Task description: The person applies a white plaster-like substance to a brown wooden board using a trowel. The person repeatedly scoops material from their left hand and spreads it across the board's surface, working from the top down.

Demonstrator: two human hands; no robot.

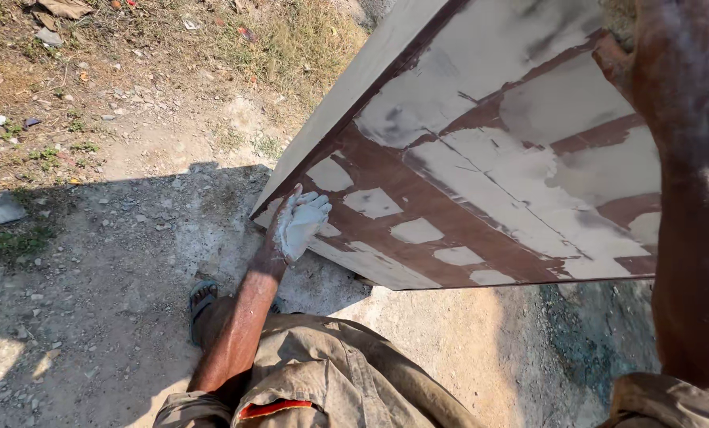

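A large brown door panel, patched with pale filler, is being held tilted above the dirt ground. The filler-coated left hand is pressing flat at its lower corner; the right hand is gripping the upper edge. It is judged stiff, heavy and dusty-slick, best held by its edges.

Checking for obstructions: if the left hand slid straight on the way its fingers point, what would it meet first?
The left hand already rests on the brown board; going on, it would likely cross the nearest white filler patch. Nothing raised shows there.
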